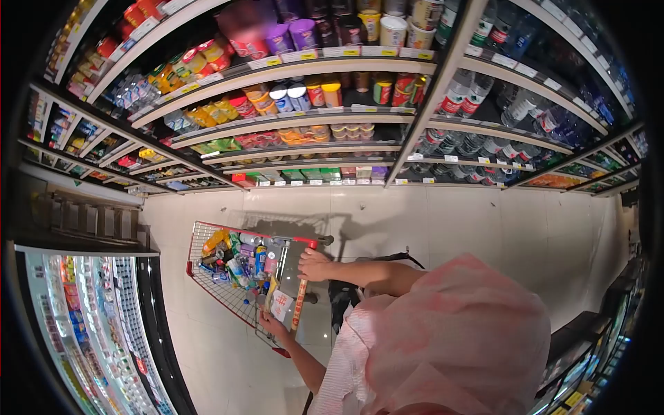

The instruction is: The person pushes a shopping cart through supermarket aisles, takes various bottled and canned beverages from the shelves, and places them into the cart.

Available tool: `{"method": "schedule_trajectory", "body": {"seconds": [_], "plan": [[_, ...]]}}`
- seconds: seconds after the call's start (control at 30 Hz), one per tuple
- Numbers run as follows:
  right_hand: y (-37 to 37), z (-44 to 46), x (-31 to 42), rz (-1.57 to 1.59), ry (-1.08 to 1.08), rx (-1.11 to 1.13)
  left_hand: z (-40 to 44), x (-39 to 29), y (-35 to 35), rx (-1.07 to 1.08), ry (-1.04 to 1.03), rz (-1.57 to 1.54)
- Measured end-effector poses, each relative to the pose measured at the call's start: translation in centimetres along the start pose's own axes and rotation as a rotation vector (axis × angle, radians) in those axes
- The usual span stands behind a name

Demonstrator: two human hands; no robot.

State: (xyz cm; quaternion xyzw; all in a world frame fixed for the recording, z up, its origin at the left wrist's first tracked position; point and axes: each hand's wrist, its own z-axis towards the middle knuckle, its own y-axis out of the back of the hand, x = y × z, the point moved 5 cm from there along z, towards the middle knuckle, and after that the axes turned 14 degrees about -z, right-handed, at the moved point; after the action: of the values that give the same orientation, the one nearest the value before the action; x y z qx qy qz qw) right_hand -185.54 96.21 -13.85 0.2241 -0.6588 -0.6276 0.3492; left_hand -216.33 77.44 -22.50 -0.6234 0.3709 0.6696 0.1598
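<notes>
A shopping cart with a wire basket and red trim stands on the floor, holding many colourful packs, cans and bottles. My right hand is wrapped round the upper end of its handle, by the red corner. Near the handle's lower end, my left hand reaches over the basket's edge, its fingers bent together on something too small to make out. Just above those fingers lies a white packet with red print. A blue can and an orange pack show among the goods.
Tall shelves of cups, tins and bottles run along the top. A lit cooler stands at the lower left, with a dark rack above it. Tiled floor lies between. Dark units line the lower right.
</notes>
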Motion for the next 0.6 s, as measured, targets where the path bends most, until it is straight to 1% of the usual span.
{"method": "schedule_trajectory", "body": {"seconds": [0.1,0.2,0.3,0.33,0.43,0.53,0.57,0.6], "plan": [[-0.1,-4.7,-0.6,-0.009,-0.023,-0.084,-5.9,-1.9,-1.7,-0.038,-0.033,0.061],[0.1,-9.5,-2.1,-0.057,-0.034,-0.16,-10.0,-3.3,-3.6,0.035,-0.087,0.146],[-0.2,-13.9,-3.3,-0.092,-0.056,-0.209,-14.2,-3.5,-5.5,0.017,-0.178,0.143],[0.2,-15.4,-3.7,-0.102,-0.066,-0.222,-15.4,-3.3,-5.8,0.0,-0.318,0.257],[1.5,-20.6,-5.0,-0.086,-0.119,-0.202,-19.6,-2.3,-7.5,-0.001,-0.234,0.275],[2.3,-26.4,-6.1,-0.086,-0.184,-0.145,-24.0,-2.7,-9.6,0.017,-0.226,0.301],[2.8,-28.6,-6.3,-0.055,-0.198,-0.186,-25.5,-2.9,-10.2,0.026,-0.218,0.312],[2.4,-31.2,-6.7,-0.028,-0.209,-0.224,-27.3,-3.4,-10.9,-0.004,-0.154,0.273]]}}
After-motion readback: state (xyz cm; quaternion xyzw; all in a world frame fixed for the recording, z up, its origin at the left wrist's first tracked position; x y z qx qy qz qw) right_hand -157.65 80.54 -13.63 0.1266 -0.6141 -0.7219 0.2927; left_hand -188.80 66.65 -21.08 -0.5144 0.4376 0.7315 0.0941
